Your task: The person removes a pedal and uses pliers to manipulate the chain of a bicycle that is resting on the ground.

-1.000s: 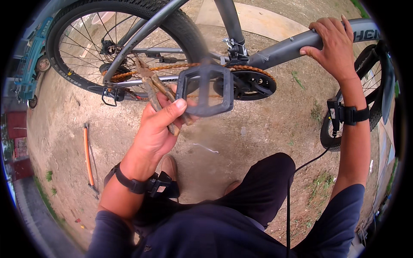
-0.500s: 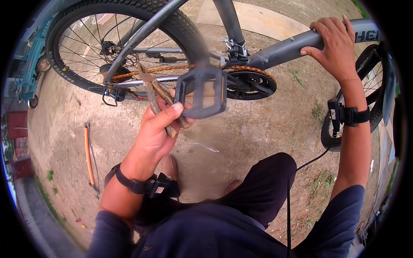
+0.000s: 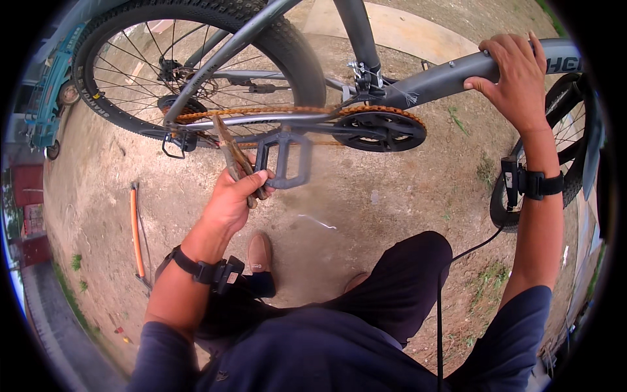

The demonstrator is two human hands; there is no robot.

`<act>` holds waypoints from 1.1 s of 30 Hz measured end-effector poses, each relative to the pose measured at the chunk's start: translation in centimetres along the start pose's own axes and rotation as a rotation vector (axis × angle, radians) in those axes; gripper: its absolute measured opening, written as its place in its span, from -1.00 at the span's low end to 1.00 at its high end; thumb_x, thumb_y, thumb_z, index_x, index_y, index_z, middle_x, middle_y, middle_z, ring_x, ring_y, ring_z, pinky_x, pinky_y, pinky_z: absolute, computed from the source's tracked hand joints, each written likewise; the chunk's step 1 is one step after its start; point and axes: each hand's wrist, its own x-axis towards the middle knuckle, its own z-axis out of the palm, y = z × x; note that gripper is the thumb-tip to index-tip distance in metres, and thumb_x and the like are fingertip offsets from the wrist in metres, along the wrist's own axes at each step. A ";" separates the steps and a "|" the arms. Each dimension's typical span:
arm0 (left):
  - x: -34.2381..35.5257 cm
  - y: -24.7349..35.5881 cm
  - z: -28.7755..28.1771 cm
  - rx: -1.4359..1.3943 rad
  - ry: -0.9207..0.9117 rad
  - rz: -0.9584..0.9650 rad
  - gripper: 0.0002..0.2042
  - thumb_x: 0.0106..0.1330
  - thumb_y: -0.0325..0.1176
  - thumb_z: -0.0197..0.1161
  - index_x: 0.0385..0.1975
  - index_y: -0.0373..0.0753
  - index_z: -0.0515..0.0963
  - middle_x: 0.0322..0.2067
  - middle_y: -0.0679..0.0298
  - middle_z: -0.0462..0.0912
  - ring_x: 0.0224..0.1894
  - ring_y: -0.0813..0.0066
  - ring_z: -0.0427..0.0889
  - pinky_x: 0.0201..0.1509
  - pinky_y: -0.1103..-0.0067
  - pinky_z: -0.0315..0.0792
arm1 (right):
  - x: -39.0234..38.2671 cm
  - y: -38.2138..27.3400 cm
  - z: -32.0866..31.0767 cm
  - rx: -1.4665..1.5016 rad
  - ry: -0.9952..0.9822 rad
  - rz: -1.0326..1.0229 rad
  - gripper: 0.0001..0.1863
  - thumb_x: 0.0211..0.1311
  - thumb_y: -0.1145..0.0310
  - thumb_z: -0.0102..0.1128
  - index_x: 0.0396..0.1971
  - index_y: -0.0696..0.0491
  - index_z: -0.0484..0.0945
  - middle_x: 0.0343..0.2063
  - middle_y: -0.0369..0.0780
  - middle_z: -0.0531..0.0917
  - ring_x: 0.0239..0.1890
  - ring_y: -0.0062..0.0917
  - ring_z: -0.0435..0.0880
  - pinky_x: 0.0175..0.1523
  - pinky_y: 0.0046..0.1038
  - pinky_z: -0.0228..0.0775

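Note:
My left hand is closed round a pair of worn brown pliers, with thumb and fingers also gripping the black pedal, which is blurred by motion. The rusty orange chain runs behind them to the chainring. The pliers' tips overlap the chain stay in view; I cannot tell whether they touch it. My right hand is curled over the bike's thick grey down tube, fingers wrapped over its top.
The rear wheel is at upper left, the front wheel at right. An orange hand pump lies on the dirt ground. A teal wheeled vehicle stands at far left, a pale board behind the bike.
The pedal in my left hand has moved back toward the rear wheel, its crank arm swinging left. My right hand and the bike frame have shifted slightly right and down in the view.

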 end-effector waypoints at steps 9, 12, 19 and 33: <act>0.6 -0.3 -1.2 -0.032 -0.027 -0.142 -0.77 0.32 -0.45 0.22 -0.06 -0.31 0.48 -0.25 0.22 0.62 -0.30 0.38 0.62 -0.19 0.45 0.52 | 0.1 -0.4 -0.4 0.016 -0.016 0.017 -0.32 -0.28 -0.17 0.44 -0.12 -0.08 0.62 -0.15 -0.36 0.60 0.09 -0.47 0.53 0.48 -0.21 -0.07; 0.7 -1.0 -1.4 -0.045 -0.034 -0.126 -0.77 0.32 -0.46 0.22 -0.06 -0.32 0.48 -0.25 0.22 0.61 -0.30 0.38 0.61 -0.19 0.45 0.51 | 0.1 -0.3 -0.3 0.023 -0.010 0.014 -0.33 -0.28 -0.16 0.45 -0.13 -0.08 0.61 -0.15 -0.37 0.60 0.09 -0.47 0.53 0.48 -0.22 -0.06; 0.6 -1.0 -0.7 -0.104 0.021 -0.135 -0.82 0.31 -0.49 0.25 -0.13 -0.28 0.48 -0.26 0.15 0.66 -0.33 0.39 0.64 -0.25 0.50 0.51 | 0.2 0.5 0.3 0.024 0.039 -0.029 -0.34 -0.25 -0.18 0.42 -0.14 -0.07 0.61 -0.18 -0.36 0.61 0.07 -0.45 0.54 0.46 -0.22 -0.02; 0.8 -1.8 -0.6 -0.171 0.014 -0.156 -0.78 0.32 -0.46 0.26 -0.07 -0.27 0.49 -0.21 0.17 0.64 -0.31 0.37 0.66 -0.21 0.46 0.57 | 0.2 0.9 0.6 0.012 0.032 -0.026 -0.34 -0.25 -0.21 0.40 -0.16 -0.05 0.62 -0.19 -0.36 0.61 0.05 -0.44 0.55 0.44 -0.23 0.01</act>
